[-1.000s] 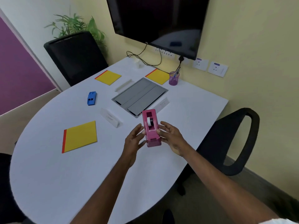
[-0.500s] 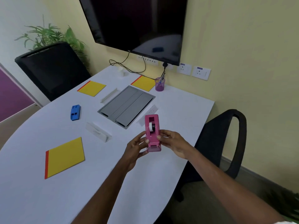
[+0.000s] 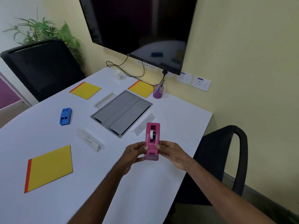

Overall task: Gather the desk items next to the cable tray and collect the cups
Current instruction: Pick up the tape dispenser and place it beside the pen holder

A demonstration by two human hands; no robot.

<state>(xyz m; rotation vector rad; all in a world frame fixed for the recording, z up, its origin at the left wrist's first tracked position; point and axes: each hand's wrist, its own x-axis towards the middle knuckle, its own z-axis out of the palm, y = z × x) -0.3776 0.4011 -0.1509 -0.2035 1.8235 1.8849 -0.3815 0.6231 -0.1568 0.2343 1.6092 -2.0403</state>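
Observation:
A pink tape dispenser (image 3: 152, 139) is held above the white table (image 3: 145, 188) between my left hand (image 3: 135, 153) and my right hand (image 3: 171, 153), each gripping one side. The grey cable tray (image 3: 121, 110) lies flush in the table just beyond it. A blue stapler (image 3: 65, 115) rests left of the tray. Small white cups (image 3: 117, 74) stand at the far edge under the screen. A purple pen cup (image 3: 158, 91) with pens stands by the wall.
Three yellow notepads (image 3: 50, 167) (image 3: 85, 90) (image 3: 141, 88) lie on the table. White name plates (image 3: 89, 139) (image 3: 143, 126) (image 3: 105, 99) sit around the tray. Black chairs (image 3: 226, 159) (image 3: 40, 73) stand right and far left. A wall screen (image 3: 137, 29) hangs above trailing cables.
Both hands have carried the tape dispenser forward, closer to the cable tray. The view has shifted, so the table items sit lower in the frame.

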